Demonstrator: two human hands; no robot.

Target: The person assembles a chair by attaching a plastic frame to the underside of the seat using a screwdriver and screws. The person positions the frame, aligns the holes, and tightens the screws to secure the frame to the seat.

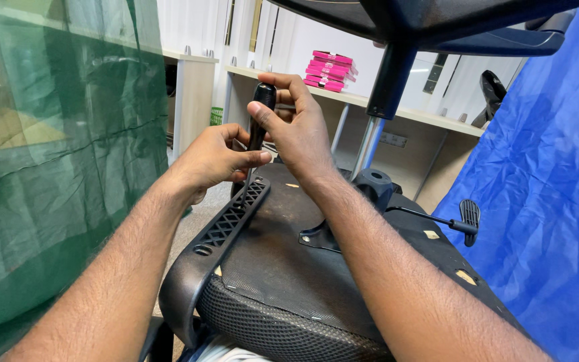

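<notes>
1. Head view: the right hand [296, 124] is closed around the black handle of a screwdriver [261, 110], held nearly upright.
2. The left hand [216, 157] is curled, its fingertips pinching the screwdriver's shaft just below the handle.
3. The tool stands over the black plastic armrest bracket [226, 224] at the edge of an overturned chair seat [283, 261].
4. A stack of pink boxes [330, 70] lies on the desk [430, 117] behind.
</notes>
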